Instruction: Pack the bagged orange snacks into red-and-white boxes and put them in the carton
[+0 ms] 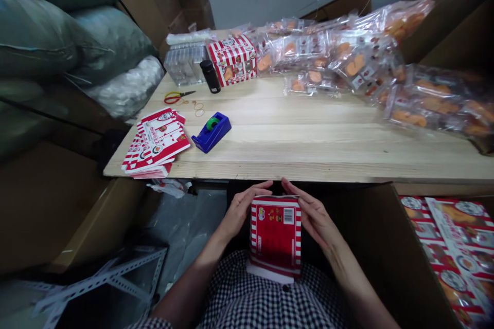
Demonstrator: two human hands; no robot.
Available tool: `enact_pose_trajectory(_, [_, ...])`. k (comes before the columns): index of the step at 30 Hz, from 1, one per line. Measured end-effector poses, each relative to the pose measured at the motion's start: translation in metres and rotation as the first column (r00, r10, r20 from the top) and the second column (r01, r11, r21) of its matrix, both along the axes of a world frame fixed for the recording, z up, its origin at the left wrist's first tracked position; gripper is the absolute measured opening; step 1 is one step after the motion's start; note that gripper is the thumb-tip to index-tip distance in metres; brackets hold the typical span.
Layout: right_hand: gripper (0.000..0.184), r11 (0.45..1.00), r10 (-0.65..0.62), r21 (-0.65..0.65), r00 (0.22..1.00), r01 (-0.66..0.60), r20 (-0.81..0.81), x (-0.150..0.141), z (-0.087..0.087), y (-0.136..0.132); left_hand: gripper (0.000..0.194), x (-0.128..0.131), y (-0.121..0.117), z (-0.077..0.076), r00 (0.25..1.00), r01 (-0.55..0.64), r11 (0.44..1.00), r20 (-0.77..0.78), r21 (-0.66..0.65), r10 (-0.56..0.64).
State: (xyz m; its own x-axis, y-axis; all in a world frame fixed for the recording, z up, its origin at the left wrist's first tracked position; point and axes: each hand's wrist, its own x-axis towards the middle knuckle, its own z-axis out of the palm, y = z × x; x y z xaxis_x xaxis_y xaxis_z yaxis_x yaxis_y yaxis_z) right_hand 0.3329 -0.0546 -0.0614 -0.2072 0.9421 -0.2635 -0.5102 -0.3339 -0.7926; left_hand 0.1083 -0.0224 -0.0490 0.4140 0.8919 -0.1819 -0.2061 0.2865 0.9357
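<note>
- The left hand (240, 211) and right hand (315, 217) hold a red-and-white striped carton (275, 234) upright between them. It sits close to the person's black-and-white checked shirt (270, 300), just below the near edge of the wooden surface (309, 149).
- Each grip is narrow and closed on a side edge of the carton near its top. The fingertips of the two hands nearly meet above it.
- A white card piece (266, 272) sticks out from the carton's lower end.
- The carton looks light and made of thin printed card, so it probably handles easily, though its corners could crease under hard squeezing. Its side edges seem the best place to take hold, and the glossy faces may be slightly slippery.
- Nearest the left hand, on the surface, lies a fanned stack of flat printed cartons (156, 141), beside a blue tape dispenser (211, 132) with a green roll.
- Further along are red-handled scissors (178, 96), rubber bands (198, 109), a black bottle (210, 76), clear plastic trays (185, 64) and a made-up matching carton (232, 60).
- Clear packets of orange snacks (328, 56) are heaped across the far side.
- Beside the right hand, an open cardboard box (386, 257) holds printed red-and-white sheets (455, 252).
</note>
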Motion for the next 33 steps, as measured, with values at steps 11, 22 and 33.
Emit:
enact_pose_trajectory(11, [0.048,0.982,-0.180,-0.071,0.983,0.178,-0.033,-0.004,0.004,0.004,0.054,0.012,0.000,-0.006,0.980,-0.087,0.995,0.176,-0.058,0.096])
enact_pose_trajectory(22, [0.070,0.993,-0.086,-0.084,0.994,0.081,-0.060,-0.005,0.018,0.005,0.067,0.005,0.007,0.013,0.992,0.065,0.996,0.116,-0.068,-0.056])
enact_pose_trajectory(33, [0.033,0.966,-0.247,0.137,0.931,0.217,0.269,-0.002,0.002,-0.002,0.044,0.010,-0.004,0.000,0.979,-0.203,0.972,-0.007,0.116,0.205])
